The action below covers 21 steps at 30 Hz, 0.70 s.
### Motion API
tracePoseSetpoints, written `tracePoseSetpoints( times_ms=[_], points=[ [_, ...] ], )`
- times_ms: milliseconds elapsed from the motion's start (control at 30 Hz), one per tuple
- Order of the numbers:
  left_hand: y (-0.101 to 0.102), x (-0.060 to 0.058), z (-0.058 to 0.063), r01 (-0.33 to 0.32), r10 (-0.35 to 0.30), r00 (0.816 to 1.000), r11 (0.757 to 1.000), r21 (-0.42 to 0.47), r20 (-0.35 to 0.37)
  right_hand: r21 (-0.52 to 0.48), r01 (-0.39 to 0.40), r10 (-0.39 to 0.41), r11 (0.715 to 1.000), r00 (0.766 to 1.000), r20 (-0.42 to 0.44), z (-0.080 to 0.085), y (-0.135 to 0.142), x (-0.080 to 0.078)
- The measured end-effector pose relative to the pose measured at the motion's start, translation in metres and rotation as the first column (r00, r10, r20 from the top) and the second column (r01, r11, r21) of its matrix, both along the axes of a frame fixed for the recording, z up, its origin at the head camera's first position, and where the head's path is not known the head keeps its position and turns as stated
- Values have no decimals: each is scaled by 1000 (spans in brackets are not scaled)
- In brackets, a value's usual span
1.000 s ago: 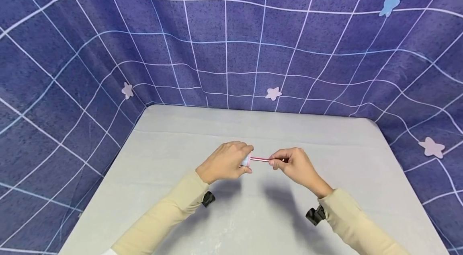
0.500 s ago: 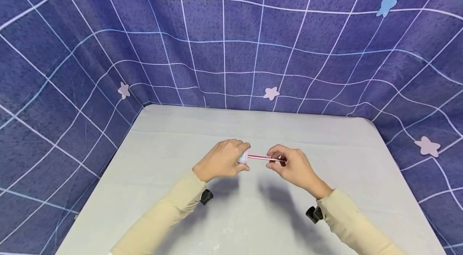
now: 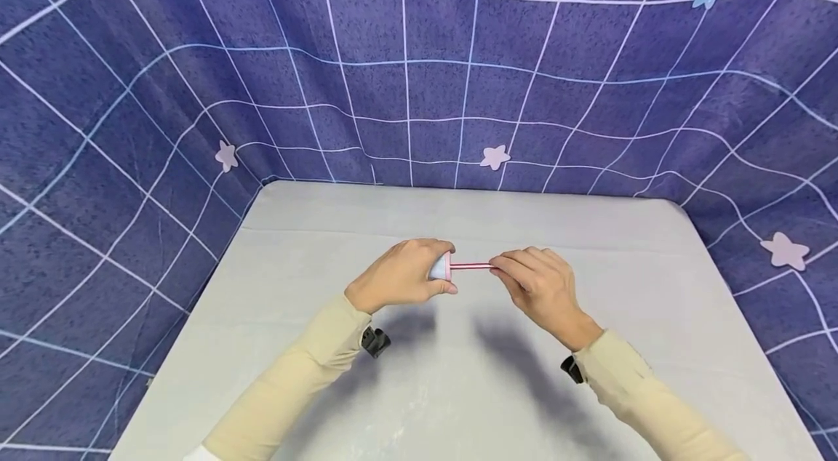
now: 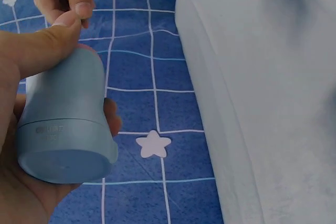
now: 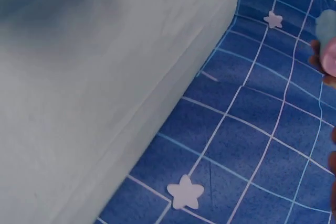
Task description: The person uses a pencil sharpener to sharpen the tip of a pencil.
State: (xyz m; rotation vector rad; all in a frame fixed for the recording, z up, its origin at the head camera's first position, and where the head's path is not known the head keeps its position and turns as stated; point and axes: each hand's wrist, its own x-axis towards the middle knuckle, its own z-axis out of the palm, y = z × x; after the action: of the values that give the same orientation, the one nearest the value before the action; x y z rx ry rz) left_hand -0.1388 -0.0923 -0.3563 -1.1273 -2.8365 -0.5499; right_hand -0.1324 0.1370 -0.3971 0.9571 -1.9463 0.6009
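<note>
A light blue pencil sharpener [image 4: 65, 98] with a pink end lies sideways in my left hand [image 3: 401, 276], thumb along one side and fingers around the other. Out of its pink end, on the right, a red-and-white striped pencil [image 3: 468, 266] sticks straight toward my right hand [image 3: 542, 288]. There the thumb and fingertips pinch the pencil, and its far part is hidden by that hand. Both hands are held above the table, their shadows below them. At the right wrist view's edge, only the sharpener's pink end [image 5: 330, 59], part of its body and some fingers show.
A pale grey cloth covers the table [image 3: 419, 388]. Behind it and along its sides hangs a blue-purple curtain [image 3: 366, 90] with grid lines and stars. A black wrist camera [image 3: 375, 342] sits under the left sleeve, another [image 3: 572, 369] under the right.
Half a second ago the right fingers were spread loosely around the pencil; now they are together on it, the hand turned with its back more upward. The left hand keeps its hold on the sharpener.
</note>
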Motion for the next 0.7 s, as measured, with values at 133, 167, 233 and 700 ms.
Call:
tracePoseSetpoints(
  times_ms=[133,167,233,700],
  points=[
    [1,1,4,25,-25,1000,999,-27,-9,4,-64,63,998,996,64,1,2,0],
    [2,1,5,33,-34,999,999,-40,-31,-3,-78,77,997,990,117,1,2,0],
    [4,3,4,45,-51,995,996,-75,-81,-29,-99,103,995,963,250,2,4,2],
    [13,6,-14,60,-71,991,993,-103,-116,20,-42,19,999,752,659,14,12,7]
  ],
)
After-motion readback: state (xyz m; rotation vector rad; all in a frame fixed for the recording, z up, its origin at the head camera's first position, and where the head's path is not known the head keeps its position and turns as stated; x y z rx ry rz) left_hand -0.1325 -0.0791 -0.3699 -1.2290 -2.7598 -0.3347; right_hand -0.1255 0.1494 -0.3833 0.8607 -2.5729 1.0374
